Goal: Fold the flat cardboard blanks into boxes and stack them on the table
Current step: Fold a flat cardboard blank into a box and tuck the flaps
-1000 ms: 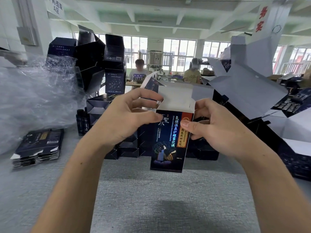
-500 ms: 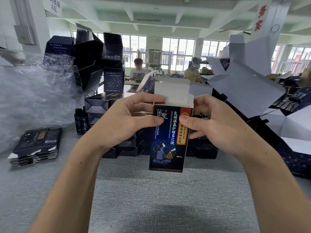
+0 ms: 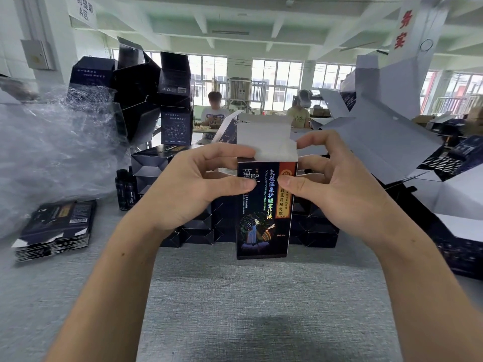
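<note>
Head view, task's thing: the dark printed box [image 3: 264, 210] stands upright at mid-frame, a little toward 12 o'clock, above the grey counter [image 3: 235, 296]. I cannot tell whether its lower end touches the cloth.
Head view, left grip: the left hand [image 3: 193, 189] is clamped on the box's 9 o'clock edge, with the thumb on the printed front and the fingers curled round behind.
Head view, right grip: the right hand [image 3: 337, 189] is clamped on the 3 o'clock edge the same way, thumb on the front near the top.
Head view, top end: the white flap [image 3: 264, 138] stands up at 12 o'clock, not tucked in.
Head view, what has changed: a second ago the box leaned and its flap tilted away. Now the body sits square and plumb, and both thumbs sit higher on the front.
Head view, meaning: the sleeve looks fully erected, so closing the top is likely the step left before stacking.
Head view, stack: folded boxes [image 3: 198, 231] are piled directly behind, toward 12 o'clock.
Head view, supply: flat blanks [image 3: 56, 228] lie at 9 o'clock, below crumpled plastic wrap [image 3: 52, 142].
</note>
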